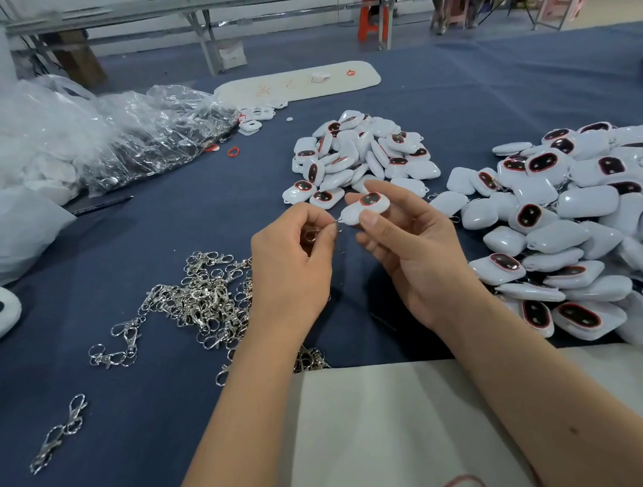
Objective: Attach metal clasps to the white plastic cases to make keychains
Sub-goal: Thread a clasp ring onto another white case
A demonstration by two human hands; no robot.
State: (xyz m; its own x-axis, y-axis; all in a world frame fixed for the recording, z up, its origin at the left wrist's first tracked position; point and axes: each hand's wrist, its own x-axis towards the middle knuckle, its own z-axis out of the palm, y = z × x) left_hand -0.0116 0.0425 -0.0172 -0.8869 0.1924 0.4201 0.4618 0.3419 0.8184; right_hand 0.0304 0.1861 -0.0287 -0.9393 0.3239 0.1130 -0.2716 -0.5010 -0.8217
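**Clasp meets case, mid-air over the blue table**

We're holding both parts above the blue table [171,235], between the piles.

- Right hand [412,255]: fingers and thumb curled round one white plastic case [366,208], dark red-rimmed window facing up, small end pointing left.
- Left hand [293,260]: thumb and forefinger pinched on a metal clasp [315,235]; its ring shows just under the fingertips. A thin metal tip touches the case's small end.
- Loose clasp heap [201,300]: on the table, left of and below our left wrist. A few strays lie nearer, including a linked pair [60,432] at lower left.
- Small case pile [362,156]: just beyond the hands.
- Big case pile [574,226]: to the right, some with metal rings showing at the edges.
- Clear plastic bags [106,135]: far left.
- White board [302,80] with red marks: further back.
- Pale sheet [396,426]: under our right forearm.
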